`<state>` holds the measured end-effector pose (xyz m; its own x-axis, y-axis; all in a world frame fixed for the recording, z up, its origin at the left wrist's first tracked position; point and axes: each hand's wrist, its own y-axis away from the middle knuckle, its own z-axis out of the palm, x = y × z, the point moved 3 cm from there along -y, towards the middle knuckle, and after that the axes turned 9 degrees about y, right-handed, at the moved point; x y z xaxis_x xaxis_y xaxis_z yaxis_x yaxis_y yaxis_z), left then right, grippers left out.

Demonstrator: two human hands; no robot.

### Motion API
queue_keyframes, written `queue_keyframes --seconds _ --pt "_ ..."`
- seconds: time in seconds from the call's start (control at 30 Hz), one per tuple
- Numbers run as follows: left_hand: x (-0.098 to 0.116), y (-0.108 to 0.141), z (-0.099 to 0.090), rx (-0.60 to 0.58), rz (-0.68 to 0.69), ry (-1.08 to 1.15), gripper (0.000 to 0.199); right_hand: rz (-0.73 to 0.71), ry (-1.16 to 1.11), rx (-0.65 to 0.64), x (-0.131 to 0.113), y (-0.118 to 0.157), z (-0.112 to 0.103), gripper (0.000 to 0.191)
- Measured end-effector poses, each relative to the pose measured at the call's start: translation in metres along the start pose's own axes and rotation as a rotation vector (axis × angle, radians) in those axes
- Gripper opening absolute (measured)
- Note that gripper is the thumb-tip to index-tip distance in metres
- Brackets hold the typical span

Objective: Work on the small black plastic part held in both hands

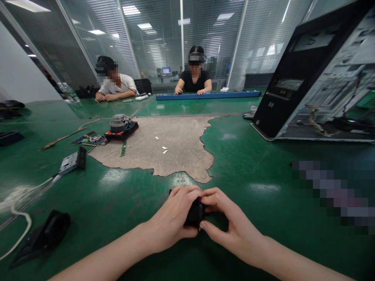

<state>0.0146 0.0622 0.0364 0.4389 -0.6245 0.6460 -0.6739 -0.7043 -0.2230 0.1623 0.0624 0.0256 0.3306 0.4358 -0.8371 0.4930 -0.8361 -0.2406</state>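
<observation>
A small black object (193,214) is between my two hands above the green tabletop (249,164), low in the middle of the head view. My left hand (170,218) wraps over its top and left side, palm down, with the thumb along the near edge. From the right, the fingertips and thumb of my right hand (231,222) pinch its right edge. Most of the object is covered by my fingers, so its kind cannot be made out.
At the right stands an opened black computer case (288,91). Left of centre are a cooler (120,124), a circuit board (98,139), a memory stick (123,149) and a metal bracket-like part (72,162). A black plastic piece (48,234) lies nearer. Two people sit opposite, behind a blue bar (205,95).
</observation>
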Motion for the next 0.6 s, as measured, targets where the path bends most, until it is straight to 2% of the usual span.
queue_keyframes --seconds 0.13,0.3,0.6 --pt "-0.0025 -0.0006 0.0023 0.051 0.014 -0.014 0.066 0.046 -0.078 0.002 0.0041 -0.0008 0.0014 0.019" --pt "-0.0026 -0.0017 0.0022 0.023 0.013 -0.008 0.066 0.076 -0.128 -0.013 0.0048 -0.0035 0.0046 0.024" --pt "-0.0009 -0.0009 0.0000 0.005 0.014 0.003 0.070 -0.130 0.108 0.012 -0.0040 0.0022 -0.0020 0.030"
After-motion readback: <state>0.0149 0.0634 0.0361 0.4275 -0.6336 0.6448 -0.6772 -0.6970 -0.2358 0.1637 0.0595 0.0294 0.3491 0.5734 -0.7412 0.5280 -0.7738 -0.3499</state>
